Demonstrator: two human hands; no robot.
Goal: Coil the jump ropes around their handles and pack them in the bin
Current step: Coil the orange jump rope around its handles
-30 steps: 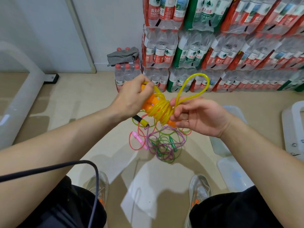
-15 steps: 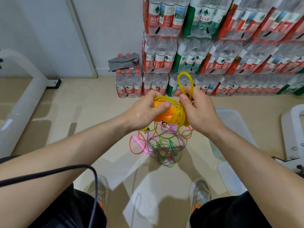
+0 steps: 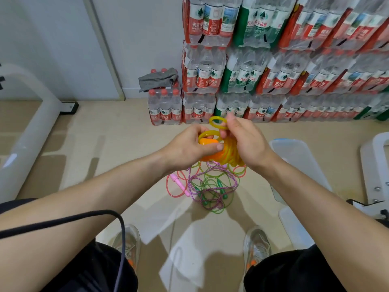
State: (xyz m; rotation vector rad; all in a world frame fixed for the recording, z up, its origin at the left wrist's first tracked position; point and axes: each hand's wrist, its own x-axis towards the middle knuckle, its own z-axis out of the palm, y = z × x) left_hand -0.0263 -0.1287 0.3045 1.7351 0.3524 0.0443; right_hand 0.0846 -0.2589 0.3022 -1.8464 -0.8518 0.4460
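Coils of yellow plastic jump rope (image 3: 230, 153) might spring off the orange handles (image 3: 208, 142) the left hand (image 3: 185, 151) grips if the right hand (image 3: 248, 144) lets its pinched loop slip.

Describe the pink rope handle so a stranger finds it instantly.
Start at the stacked water bottle packs; on the floor before them lies a rope tangle. The pink handle sticks out its left edge; the handles nearest it are green.

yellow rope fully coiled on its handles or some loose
Mostly coiled: the yellow rope wraps the orange handles, but one loop sticks out free, pinched by the right hand.
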